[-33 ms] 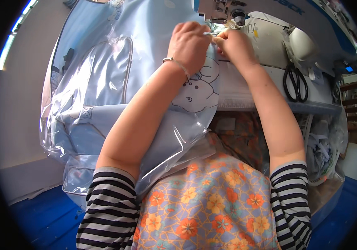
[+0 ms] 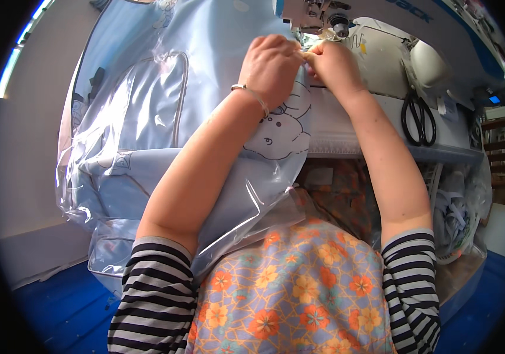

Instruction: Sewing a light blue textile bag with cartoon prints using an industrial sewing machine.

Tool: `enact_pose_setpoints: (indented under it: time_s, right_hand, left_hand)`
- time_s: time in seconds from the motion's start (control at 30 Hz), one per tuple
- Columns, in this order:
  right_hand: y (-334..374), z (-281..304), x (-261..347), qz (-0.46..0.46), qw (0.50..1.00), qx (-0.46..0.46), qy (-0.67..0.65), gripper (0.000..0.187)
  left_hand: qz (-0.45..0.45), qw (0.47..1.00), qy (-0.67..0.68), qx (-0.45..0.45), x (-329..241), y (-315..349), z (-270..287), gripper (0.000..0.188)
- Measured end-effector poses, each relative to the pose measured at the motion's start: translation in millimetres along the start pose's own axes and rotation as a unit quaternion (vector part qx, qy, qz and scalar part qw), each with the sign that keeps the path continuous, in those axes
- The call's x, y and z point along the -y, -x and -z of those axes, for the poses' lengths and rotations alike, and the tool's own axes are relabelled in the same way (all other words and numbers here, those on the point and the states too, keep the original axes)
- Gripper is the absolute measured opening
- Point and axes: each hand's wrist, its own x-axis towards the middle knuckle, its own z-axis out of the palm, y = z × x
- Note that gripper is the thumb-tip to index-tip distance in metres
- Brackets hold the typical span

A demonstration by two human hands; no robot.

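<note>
Light blue fabric (image 2: 211, 88) printed with a cartoon bear runs up to the sewing machine (image 2: 376, 17), with glossy clear plastic film (image 2: 108, 203) over parts of it. My left hand (image 2: 271, 69), a bracelet at its wrist, lies just before the needle area with its fingers curled on the fabric's right edge. Close beside it, fingertips nearly meeting, my right hand (image 2: 336, 64) is closed in a pinch at the same edge. My fingers hide most of what lies between them, and the needle point cannot be made out.
Black-handled scissors (image 2: 417, 118) lie on the machine table (image 2: 335, 118) to the right of my right forearm. Below them stands a white basket (image 2: 456, 218) with pale scraps. The fabric hangs over the table's front at the left. A white wall (image 2: 28, 159) rises at far left.
My left hand has shifted slightly toward me and to the right, covering a pale bit that showed at its fingertips. My right hand has barely moved.
</note>
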Motion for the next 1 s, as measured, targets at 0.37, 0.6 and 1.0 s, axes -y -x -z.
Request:
enact_pose_setpoints:
  time_s: [0.37, 0.6, 1.0]
  right_hand:
    - [21, 0, -7, 0.235, 0.942, -0.082, 0.223, 0.025]
    - [22, 12, -10, 0.279, 0.911, -0.038, 0.301, 0.035]
    - [-2, 51, -19, 0.163, 0.983, -0.08, -0.042, 0.016]
  left_hand:
    - [0.034, 0.998, 0.032, 0.03, -5, 10, -7, 0.015]
    - [0.049, 0.996, 0.052, 0.044, -6, 10, -6, 0.028]
    - [0.083, 0.994, 0.037, 0.065, -7, -1, -13, 0.03]
